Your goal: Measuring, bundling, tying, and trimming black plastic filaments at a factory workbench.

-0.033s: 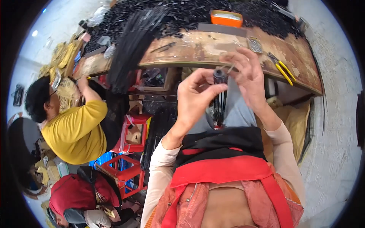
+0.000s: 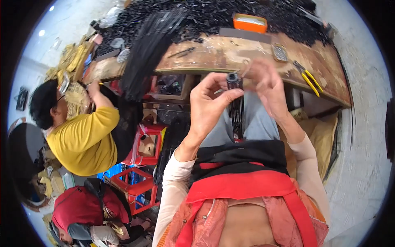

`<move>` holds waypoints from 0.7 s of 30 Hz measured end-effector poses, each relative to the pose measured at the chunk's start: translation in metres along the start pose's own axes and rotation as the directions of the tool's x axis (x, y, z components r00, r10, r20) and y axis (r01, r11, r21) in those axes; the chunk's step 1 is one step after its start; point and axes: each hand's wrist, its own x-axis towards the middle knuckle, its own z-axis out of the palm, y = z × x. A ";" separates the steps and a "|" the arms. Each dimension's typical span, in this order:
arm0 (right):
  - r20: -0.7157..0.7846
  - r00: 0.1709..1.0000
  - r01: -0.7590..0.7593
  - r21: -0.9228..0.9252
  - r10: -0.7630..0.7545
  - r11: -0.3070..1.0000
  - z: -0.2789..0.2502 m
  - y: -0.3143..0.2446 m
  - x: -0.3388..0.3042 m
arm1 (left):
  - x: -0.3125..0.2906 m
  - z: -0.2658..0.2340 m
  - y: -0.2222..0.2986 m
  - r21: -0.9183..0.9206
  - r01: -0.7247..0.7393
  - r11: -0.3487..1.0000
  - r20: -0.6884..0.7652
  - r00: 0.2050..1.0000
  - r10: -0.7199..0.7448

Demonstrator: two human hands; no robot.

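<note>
My left hand is closed around the upper end of what looks like a folded umbrella frame, gripping it just below its round black top. Thin black ribs hang down from there between my knees. Close to the top's right side is my right hand, raised, its fingers smeared by motion. A thin wire shows between these fingers and the top; whether the fingers grip it is unclear.
On the wooden bench lie heaps of small black pieces, a bundle of black rods, an orange box, a small metal tin and yellow-handled pliers. A person in yellow works at left, near red stools.
My right hand has shifted slightly and its fingers are now more blurred. The left hand keeps its hold, with the frame's top tilted a little. The view has shifted slightly.
</note>
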 end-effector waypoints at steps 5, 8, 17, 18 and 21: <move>0.121 0.928 -0.242 -0.521 0.352 0.818 -0.016 0.042 -0.018 | 0.015 -0.025 -0.001 -0.046 -0.080 0.996 -0.014 0.997 0.079; 0.086 0.951 -0.201 -0.557 0.297 0.806 -0.005 0.046 -0.020 | 0.015 -0.028 0.001 -0.048 -0.039 0.998 -0.051 0.998 0.036; 0.038 0.974 -0.153 -0.623 0.225 0.767 0.001 0.045 -0.012 | 0.015 -0.002 -0.010 0.082 -0.180 0.980 -0.148 0.971 0.190; 0.029 0.975 -0.159 -0.594 0.219 0.789 -0.002 0.046 -0.011 | 0.016 0.001 -0.013 0.081 -0.186 0.979 -0.144 0.970 0.196; -0.003 0.981 -0.160 -0.591 0.196 0.791 -0.006 0.041 -0.008 | 0.024 0.007 -0.015 0.122 -0.159 0.980 -0.143 0.974 0.176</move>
